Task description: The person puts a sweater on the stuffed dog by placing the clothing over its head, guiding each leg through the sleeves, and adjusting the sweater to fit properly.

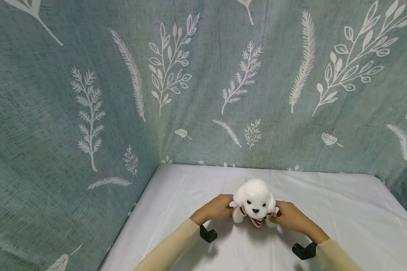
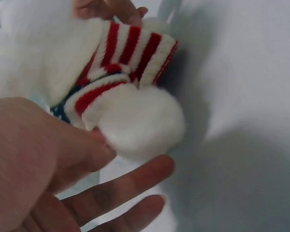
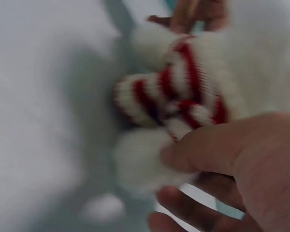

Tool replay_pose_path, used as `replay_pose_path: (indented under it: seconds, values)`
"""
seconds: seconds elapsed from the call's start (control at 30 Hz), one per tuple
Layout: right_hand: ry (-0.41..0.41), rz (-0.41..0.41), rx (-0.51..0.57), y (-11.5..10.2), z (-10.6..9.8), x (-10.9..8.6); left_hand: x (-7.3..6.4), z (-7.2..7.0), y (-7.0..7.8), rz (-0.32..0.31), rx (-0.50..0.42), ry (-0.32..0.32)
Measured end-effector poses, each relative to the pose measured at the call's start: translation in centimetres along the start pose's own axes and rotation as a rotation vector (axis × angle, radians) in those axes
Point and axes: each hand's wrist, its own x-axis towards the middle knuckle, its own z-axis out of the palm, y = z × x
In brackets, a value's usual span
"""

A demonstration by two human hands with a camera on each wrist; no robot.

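Note:
A white plush dog (image 1: 256,203) faces the head camera, low over the white-covered table. Around its neck runs a red-and-white striped knitted scarf (image 2: 133,50), with a dark blue patch in the left wrist view. My left hand (image 1: 218,207) grips the dog's side at image left. Its thumb lies against the fluffy round paw (image 2: 145,121), with other fingers spread below. On the opposite side my right hand (image 1: 291,217) holds the dog, its thumb pressed on the other fluffy paw (image 3: 142,157).
A white cloth (image 1: 325,203) covers the table, with soft creases. Behind and to the left hang blue-green curtains (image 1: 196,94) with white leaf prints, meeting the table's edges. A black strap piece (image 1: 208,234) sits at the left wrist, another (image 1: 304,251) at the right.

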Motion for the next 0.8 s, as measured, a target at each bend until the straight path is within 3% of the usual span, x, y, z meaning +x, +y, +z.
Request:
replay_pose_path:
  seconds: [0.17, 0.33, 0.53, 0.67, 0.8]
  values:
    - [0.045, 0.092, 0.041, -0.2, -1.2, 0.3, 0.9, 0.1, -0.5, -0.056, -0.171, 0.075]
    - [0.099, 0.147, 0.079, -0.3, -1.3, 1.8, 2.4, 0.3, -0.6, -0.084, -0.233, 0.134]
    - [0.094, 0.180, 0.124, 0.3, -0.7, 3.0, 3.5, 1.0, -0.7, -0.117, -0.288, 0.164]
    - [0.090, 0.194, 0.239, 0.7, -0.5, 3.3, 3.6, 1.2, -1.0, -0.146, -0.357, 0.158]
    - [0.058, 0.171, 0.328, 1.0, -0.4, 3.6, 3.5, 1.2, -0.8, -0.123, -0.393, 0.132]
